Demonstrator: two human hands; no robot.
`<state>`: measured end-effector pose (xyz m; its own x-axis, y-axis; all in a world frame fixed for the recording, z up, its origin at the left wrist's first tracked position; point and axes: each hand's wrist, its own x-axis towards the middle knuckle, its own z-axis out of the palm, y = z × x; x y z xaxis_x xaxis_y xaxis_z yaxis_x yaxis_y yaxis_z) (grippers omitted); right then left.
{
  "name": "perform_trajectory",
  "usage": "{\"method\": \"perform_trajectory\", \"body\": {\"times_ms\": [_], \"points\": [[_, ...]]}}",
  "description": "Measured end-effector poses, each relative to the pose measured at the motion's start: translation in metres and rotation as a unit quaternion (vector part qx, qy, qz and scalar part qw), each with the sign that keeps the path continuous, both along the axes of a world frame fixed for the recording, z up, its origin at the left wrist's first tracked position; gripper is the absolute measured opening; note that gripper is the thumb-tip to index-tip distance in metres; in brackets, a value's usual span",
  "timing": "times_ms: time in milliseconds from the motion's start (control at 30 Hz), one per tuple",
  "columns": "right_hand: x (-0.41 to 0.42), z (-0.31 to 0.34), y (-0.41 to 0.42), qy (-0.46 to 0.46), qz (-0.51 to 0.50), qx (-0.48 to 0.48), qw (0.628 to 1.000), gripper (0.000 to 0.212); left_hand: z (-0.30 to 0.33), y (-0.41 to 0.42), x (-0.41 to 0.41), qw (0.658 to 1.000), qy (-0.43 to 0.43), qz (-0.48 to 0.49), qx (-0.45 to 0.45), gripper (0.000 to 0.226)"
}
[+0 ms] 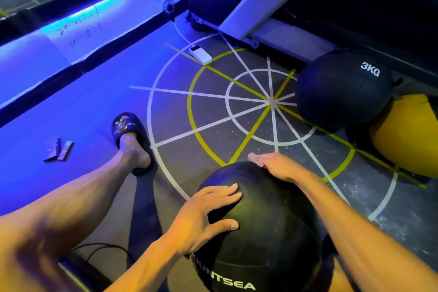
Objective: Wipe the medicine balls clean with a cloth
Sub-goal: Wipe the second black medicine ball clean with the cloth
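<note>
Nearest, a round black leather medicine ball resting on the speckled floor, steadied by both hands. Left hand spread flat on its near-left top, fingers straight and released; right hand laid over the far crown, fingers loose, grasping nothing. No cloth anywhere in view. Farther right, a second black ball marked 3KG, touching a yellow ball. Risks: wiping bare-handed and only smearing grime; ball rolling away under uneven pressing, toward the white power bank.
</note>
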<state>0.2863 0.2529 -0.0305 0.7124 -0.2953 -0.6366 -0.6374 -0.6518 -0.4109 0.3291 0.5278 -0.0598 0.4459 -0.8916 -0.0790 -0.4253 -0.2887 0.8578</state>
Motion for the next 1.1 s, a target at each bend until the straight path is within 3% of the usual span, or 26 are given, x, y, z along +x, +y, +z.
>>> {"method": "perform_trajectory", "body": {"times_ms": [33, 100, 200, 333, 433, 533, 633, 733, 867, 900, 1033, 1100], "points": [[0.004, 0.002, 0.002, 0.004, 0.017, -0.008, 1.0, 0.063, 0.0, -0.001, -0.001, 1.0, 0.007, -0.008, -0.003, 0.058], [0.012, 0.013, 0.026, -0.005, 0.108, 0.015, 0.994, 0.04, 0.0, -0.003, -0.001, 0.999, 0.023, -0.027, -0.012, 0.055], [0.026, 0.017, 0.044, 0.005, 0.193, 0.059, 0.979, 0.04, 0.003, -0.005, 0.001, 0.996, 0.06, -0.061, -0.002, 0.05], [0.037, 0.006, 0.0, 0.081, 0.1, -0.017, 0.992, 0.064, 0.005, -0.007, 0.0, 0.993, 0.082, -0.081, 0.0, 0.048], [0.046, 0.009, 0.019, 0.078, 0.16, -0.004, 0.984, 0.044, 0.004, -0.011, -0.001, 0.994, 0.076, -0.079, -0.008, 0.047], [0.053, 0.015, 0.054, 0.086, 0.232, 0.068, 0.966, 0.04, 0.003, -0.014, -0.002, 0.995, 0.063, -0.083, -0.004, 0.047], [0.059, -0.005, 0.023, 0.111, 0.177, 0.039, 0.977, 0.038, 0.003, -0.013, -0.002, 0.994, 0.06, -0.087, -0.009, 0.047], [0.062, -0.013, 0.001, 0.122, 0.128, -0.012, 0.984, 0.051, 0.004, -0.014, -0.001, 0.994, 0.062, -0.085, -0.009, 0.047], [0.051, -0.001, 0.044, 0.064, 0.232, 0.084, 0.967, 0.04, 0.001, -0.015, 0.002, 0.995, 0.06, -0.084, -0.001, 0.047], [0.046, -0.001, 0.043, 0.045, 0.229, 0.097, 0.967, 0.04, 0.0, -0.015, 0.004, 0.994, 0.06, -0.087, -0.001, 0.047], [0.019, -0.003, -0.006, -0.01, 0.003, 0.084, 0.996, 0.034, -0.003, -0.01, 0.01, 0.994, 0.065, -0.083, -0.01, 0.048], [0.003, 0.001, -0.012, -0.022, -0.051, 0.057, 0.997, 0.033, -0.005, -0.006, 0.015, 0.995, 0.066, -0.072, -0.006, 0.048]]}}
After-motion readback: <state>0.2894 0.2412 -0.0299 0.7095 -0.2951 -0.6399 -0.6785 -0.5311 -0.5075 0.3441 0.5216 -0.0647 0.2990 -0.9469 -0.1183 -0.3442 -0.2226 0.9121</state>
